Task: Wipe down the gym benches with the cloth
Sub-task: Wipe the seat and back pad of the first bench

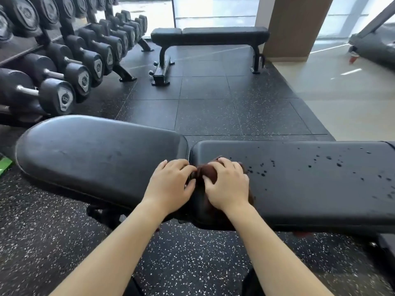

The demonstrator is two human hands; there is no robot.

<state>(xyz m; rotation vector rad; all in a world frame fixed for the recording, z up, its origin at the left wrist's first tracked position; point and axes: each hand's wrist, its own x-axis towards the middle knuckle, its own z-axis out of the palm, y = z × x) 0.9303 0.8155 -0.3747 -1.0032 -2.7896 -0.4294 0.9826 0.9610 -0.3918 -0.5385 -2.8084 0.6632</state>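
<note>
Along the upper left of the frame, black dumbbells (64, 82) are sitting in rows on a rack, and the nearest ones are running off the left edge. Lower down at the left edge, a green scrap (4, 165) is peeking into view; it is too cut off to identify.

The bench (299, 189) is stretching across the middle of the frame, its frame underneath mostly hidden by the pads and forearms. Its left pad (96, 150) is looking dull and dry.

At the gap between the pads, just below centre, the left hand (171, 186) is curling its fingers into the left edge of the cloth (206, 171). The cloth, dark reddish-brown, is lying bunched on the near end of the right pad (320, 199), touching it, and most of it is hiding under the hands. The right hand (227, 184) is pressing down on top of the bunch, fingers bent and gripping it. Part of the cloth seems to be hanging over the pad's front edge, though that is hard to make out.

To the right of the hands, dark droplets (260, 173) are dotting the right pad, which is running out of the frame at the right.

At the upper centre, a far bench (213, 34) is standing on the speckled floor (203, 99). Right of it a tan pillar (297, 24) is rising, and in the upper right corner a dark machine (374, 48) is showing only partly.
</note>
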